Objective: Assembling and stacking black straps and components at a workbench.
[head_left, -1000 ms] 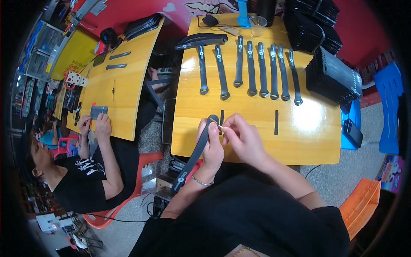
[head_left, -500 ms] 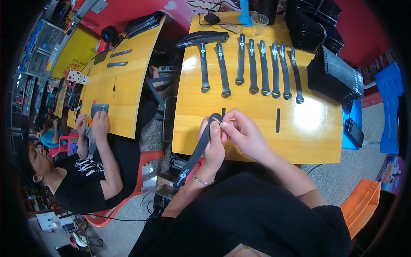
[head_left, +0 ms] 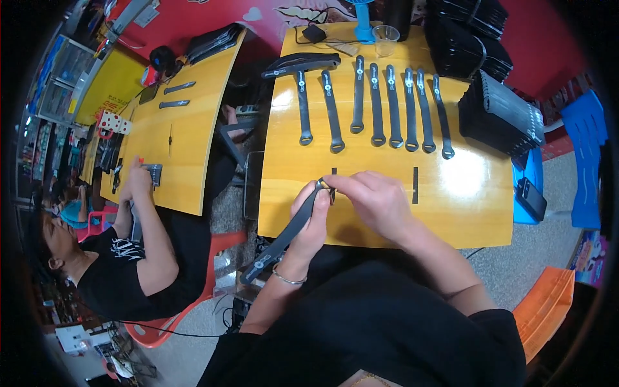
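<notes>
A black strap (head_left: 284, 237) with a white printed mark at its lower end slants across my left hand (head_left: 311, 226), which is closed around it near the slotted end. The loose length hangs over my left forearm, beside the bracelet. My right hand (head_left: 380, 201) is at the slotted end, its bent index finger against it; its thumb is hidden. On the table beyond lie several similar straps (head_left: 378, 106) side by side, slotted ends toward me. Two short dark strips (head_left: 415, 186) mark the wood near my hands, the left one partly covered.
A bundle of straps (head_left: 300, 64) lies at the table's far left. Stacked black pouches (head_left: 503, 109) stand at the right. Farther back are a clear cup (head_left: 385, 40) and a blue stand (head_left: 364, 26). At left, a co-worker (head_left: 109, 258) sits at another yellow table (head_left: 187, 142).
The strap's printed end has swung left and its slotted end has shifted slightly. My right hand has turned, its index finger now over the slotted end. The co-worker's hands have moved closer together.
</notes>
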The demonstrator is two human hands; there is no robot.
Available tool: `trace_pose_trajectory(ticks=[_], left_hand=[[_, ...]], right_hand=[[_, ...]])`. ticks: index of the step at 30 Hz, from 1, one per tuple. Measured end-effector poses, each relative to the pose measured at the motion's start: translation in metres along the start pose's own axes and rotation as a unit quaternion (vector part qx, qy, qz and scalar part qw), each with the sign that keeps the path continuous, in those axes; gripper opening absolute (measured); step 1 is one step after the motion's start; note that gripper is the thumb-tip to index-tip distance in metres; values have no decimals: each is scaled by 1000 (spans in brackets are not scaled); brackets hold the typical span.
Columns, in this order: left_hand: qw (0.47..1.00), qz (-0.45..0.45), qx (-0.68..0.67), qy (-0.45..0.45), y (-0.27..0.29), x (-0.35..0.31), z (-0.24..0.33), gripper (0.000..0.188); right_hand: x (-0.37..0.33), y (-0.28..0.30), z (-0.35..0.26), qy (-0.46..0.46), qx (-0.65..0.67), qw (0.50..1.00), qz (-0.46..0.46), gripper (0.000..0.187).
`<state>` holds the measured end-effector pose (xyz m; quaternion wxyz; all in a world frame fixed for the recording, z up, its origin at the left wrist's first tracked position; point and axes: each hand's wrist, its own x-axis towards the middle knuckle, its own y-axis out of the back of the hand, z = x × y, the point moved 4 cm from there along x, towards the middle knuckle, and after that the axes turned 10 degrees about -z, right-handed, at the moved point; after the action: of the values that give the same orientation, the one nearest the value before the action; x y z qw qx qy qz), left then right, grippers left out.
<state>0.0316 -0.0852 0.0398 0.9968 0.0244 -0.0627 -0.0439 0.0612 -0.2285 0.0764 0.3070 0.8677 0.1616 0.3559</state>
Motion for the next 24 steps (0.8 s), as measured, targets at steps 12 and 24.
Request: trace_pose_trajectory(ticks=[12,24], left_hand=[[998,-51,-9,40,10,18,-2,12],[952,-59,260,-151,-2,24,10,23]], right_hand=[[-10,-12,3,-77,68,995,-18,22],[-19,-16,12,-237,255,937,-36,9]])
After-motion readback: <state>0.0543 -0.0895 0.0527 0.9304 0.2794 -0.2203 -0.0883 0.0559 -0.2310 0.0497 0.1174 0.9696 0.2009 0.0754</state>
